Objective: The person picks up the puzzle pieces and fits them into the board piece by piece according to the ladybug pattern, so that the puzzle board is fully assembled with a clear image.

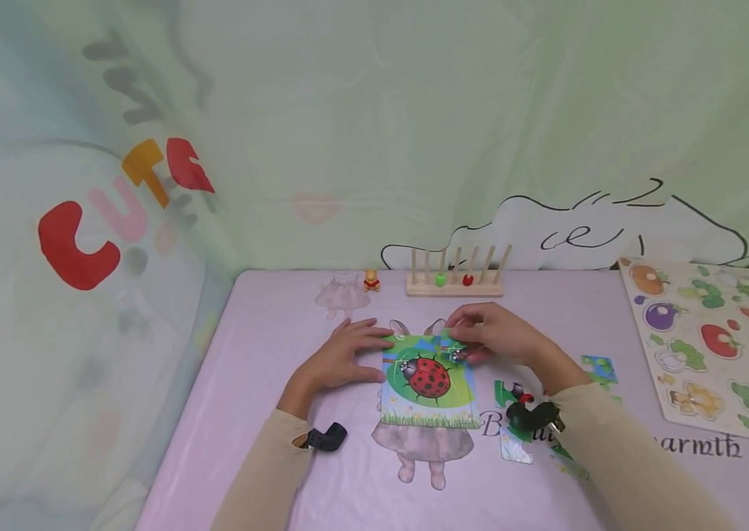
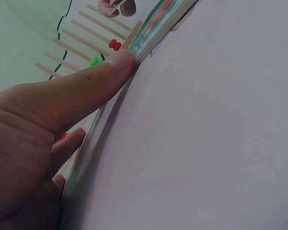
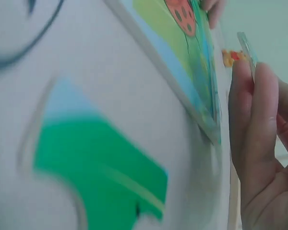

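Note:
A square ladybug puzzle board lies flat on the table in front of me. My left hand rests at its left side with fingers spread and straight, the thumb against the board's edge. Over the far right corner, my right hand pinches a thin puzzle piece between thumb and fingers. The right wrist view shows this piece edge-on, raised above the board. Several loose pieces lie right of the board, among them a green one; the right forearm partly hides them.
A wooden peg rack with a green bead and a red bead stands at the back. Beside it is a small bear figurine. A vegetable puzzle board lies at the far right. Fabric walls close off the table's back and left.

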Available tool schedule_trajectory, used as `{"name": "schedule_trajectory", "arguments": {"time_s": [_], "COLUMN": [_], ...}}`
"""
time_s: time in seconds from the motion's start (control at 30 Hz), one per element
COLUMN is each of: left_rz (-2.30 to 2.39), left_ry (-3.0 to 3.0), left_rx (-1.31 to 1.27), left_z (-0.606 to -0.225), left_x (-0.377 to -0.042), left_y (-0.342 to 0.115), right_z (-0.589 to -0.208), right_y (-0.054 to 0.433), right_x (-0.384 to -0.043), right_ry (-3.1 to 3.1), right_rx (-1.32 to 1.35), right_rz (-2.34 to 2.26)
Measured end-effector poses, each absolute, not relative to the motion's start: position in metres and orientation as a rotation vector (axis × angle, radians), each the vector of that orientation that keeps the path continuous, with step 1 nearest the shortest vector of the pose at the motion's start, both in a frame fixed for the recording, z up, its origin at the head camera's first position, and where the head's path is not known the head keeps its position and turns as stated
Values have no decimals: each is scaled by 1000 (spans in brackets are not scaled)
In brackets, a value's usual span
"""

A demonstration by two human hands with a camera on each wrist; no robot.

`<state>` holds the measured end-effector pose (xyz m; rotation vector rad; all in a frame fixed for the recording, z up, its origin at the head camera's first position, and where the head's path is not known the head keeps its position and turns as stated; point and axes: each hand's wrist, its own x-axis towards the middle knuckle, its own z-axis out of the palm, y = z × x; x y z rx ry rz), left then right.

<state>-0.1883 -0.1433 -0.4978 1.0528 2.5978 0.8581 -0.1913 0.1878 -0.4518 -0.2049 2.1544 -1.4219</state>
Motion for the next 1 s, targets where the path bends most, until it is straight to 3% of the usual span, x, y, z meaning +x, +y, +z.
{"name": "schedule_trajectory", "arguments": {"time_s": [1.0], "left_rz": [898], "left_ry": [2579], "left_rx": [1018], "left_z": [-498], "left_x": [-189], "left_y": [-143], "right_z": [-463], "right_y": [130], "right_x": [-188], "right_ry": [2043], "right_rx": [-61], "right_rz": [-1582]}}
